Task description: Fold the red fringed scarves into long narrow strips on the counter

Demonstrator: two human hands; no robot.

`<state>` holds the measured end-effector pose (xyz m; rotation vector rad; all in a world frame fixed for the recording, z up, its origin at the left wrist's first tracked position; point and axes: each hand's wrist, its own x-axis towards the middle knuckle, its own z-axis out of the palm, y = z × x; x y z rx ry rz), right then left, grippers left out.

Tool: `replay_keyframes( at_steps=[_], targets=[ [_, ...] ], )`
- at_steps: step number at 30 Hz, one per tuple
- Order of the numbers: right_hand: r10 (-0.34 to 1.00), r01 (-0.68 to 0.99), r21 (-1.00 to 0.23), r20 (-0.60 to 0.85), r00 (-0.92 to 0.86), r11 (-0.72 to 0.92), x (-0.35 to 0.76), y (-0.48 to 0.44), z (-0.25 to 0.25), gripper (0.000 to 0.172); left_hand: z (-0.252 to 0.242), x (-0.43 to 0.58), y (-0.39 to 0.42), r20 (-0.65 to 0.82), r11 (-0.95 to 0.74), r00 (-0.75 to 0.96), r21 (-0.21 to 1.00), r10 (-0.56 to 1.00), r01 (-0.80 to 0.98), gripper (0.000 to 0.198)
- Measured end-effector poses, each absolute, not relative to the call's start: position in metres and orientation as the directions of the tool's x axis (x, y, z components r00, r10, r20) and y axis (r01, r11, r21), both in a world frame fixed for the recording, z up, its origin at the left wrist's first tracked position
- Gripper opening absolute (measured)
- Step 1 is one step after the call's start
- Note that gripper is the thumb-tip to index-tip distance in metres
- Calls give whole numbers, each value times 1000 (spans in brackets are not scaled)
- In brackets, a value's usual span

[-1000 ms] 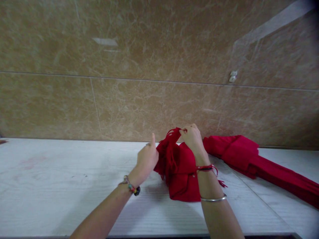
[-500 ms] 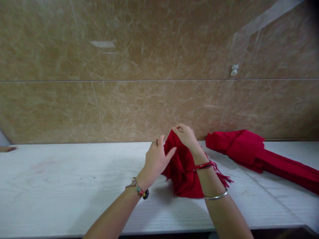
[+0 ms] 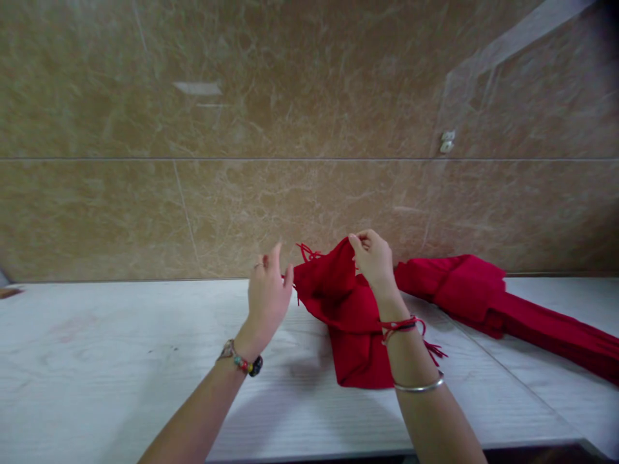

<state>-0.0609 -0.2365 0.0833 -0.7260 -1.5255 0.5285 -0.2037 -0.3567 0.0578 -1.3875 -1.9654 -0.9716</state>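
Observation:
A red cloth pouch [image 3: 358, 348] with thin red cords lies partly lifted on the white wood-grain surface. My right hand [image 3: 376, 258] pinches its raised upper edge between thumb and fingers. To the left of the pouch is my left hand [image 3: 268, 290], thumb and fingers closing around a thin red cord at the pouch's left corner; the fingertips are partly hidden. Loose cord ends [image 3: 309, 252] stick up at the pouch's upper left, and more strands [image 3: 435, 351] show beyond my right wrist.
A folded bundle of red cloth [image 3: 471, 287] lies on the right, with a long strip [image 3: 561, 328] running to the right edge. Behind the white tabletop [image 3: 97, 367] rises a brown marbled tile wall [image 3: 271, 206]. A small brown object [image 3: 9, 292] sits at far left.
My left hand has moved left, away from the body of the pouch. My right hand has shifted slightly right and up, spreading the pouch's upper part wider between the hands.

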Motion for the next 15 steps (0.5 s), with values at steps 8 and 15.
replay_keyframes(
  at_steps=[8, 15],
  targets=[
    [492, 336, -429, 861, -130, 838, -74, -240, 80, 9, 19, -191, -329, 417, 266, -395, 335, 819, 904, 69],
    [513, 322, -499, 857, 46, 805, -64, -223, 73, 10, 56, -246, -340, 525, 134, -390, 459, 756, 878, 56]
  ],
)
